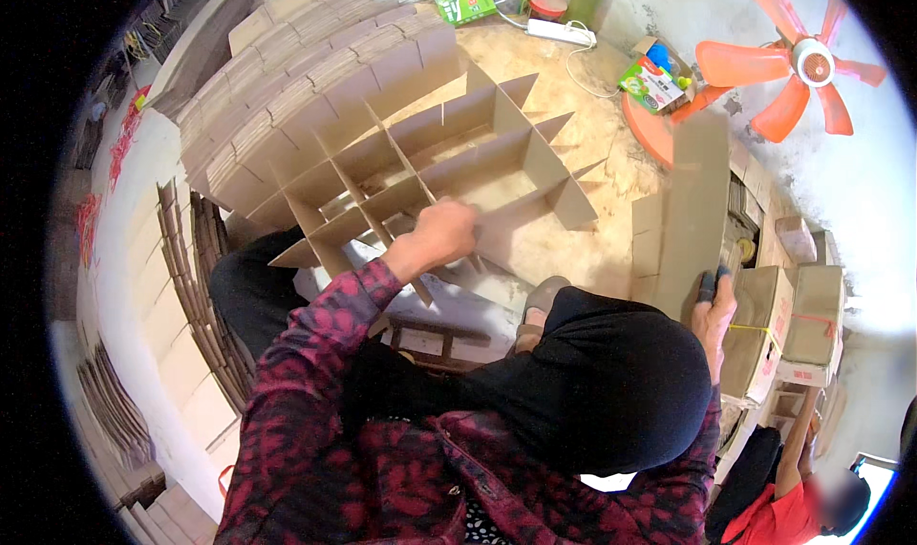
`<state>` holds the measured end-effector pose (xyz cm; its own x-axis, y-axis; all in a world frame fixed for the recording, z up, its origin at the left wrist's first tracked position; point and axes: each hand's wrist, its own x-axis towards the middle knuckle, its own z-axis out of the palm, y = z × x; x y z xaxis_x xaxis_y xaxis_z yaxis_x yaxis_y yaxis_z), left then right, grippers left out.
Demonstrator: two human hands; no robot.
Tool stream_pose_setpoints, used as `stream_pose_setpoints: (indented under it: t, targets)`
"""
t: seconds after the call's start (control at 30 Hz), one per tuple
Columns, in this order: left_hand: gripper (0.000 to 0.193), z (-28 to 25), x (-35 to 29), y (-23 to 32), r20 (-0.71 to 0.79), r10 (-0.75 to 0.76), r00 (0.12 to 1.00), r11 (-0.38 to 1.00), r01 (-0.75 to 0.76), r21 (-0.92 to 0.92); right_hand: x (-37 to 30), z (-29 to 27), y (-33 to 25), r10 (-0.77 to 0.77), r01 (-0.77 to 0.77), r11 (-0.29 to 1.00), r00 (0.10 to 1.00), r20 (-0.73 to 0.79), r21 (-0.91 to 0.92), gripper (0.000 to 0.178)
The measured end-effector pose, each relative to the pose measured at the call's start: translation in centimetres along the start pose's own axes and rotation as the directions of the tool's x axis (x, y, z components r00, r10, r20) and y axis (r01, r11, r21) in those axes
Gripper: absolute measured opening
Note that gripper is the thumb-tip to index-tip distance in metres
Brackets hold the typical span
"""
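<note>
On a cardboard lattice (478,160), left hand (439,236) in a closed grip

Grid (478,165): matt cardboard, I see
Fan (814,62), right of grid: glossy plastic
Sleeve (320,330), below grid: matt cloth

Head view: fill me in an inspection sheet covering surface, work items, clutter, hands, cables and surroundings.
Surface: tan tabletop, partly covered.
Work items: cardboard divider grid of crossed strips; flat cardboard piece apart from it, at right.
Clutter: stacked cardboard strips left of the grid; green box, red-lidded jar and green bottle at the far edge.
Hands: left hand grips the grid's near part; right hand holds the flat piece.
Cables: white cord runs from the white power strip.
Surroundings: orange fan, tied cartons, another person lower right.
</note>
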<state>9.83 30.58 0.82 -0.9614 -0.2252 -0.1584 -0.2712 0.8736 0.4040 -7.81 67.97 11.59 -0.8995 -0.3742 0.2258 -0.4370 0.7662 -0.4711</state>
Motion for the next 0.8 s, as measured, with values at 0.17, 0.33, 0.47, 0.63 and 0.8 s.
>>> stream_pose_setpoints:
  t: [0.17,0.33,0.47,0.63,0.8]
  targets:
    - [0.012,1.5,0.8,1.3,-0.09,0.069,0.994,0.998,-0.07,-0.006,5.1,1.6,-7.7,-0.422,0.42,0.899,0.906,-0.004,0.122,0.038]
    - [0.012,0.8,0.6,1.8,-0.078,0.039,0.996,0.999,-0.041,-0.03,9.9,6.5,-13.9,-0.559,0.495,0.797,0.821,0.115,0.346,0.042]
    - [0.012,-0.1,0.2,2.0,-0.048,0.047,0.998,0.998,-0.049,-0.045,11.9,7.1,-17.6,-0.488,0.381,0.866,0.783,0.386,0.322,0.043]
    - [0.013,0.2,0.3,1.3,-0.045,0.051,0.998,0.998,-0.053,-0.046,12.7,9.3,-18.8,-0.58,0.393,0.798,0.708,0.403,0.458,0.045]
    - [0.014,0.4,0.6,0.9,-0.018,0.044,0.999,0.997,-0.045,-0.065,12.9,10.8,-19.4,-0.69,0.564,0.715,0.664,0.288,0.414,0.043]
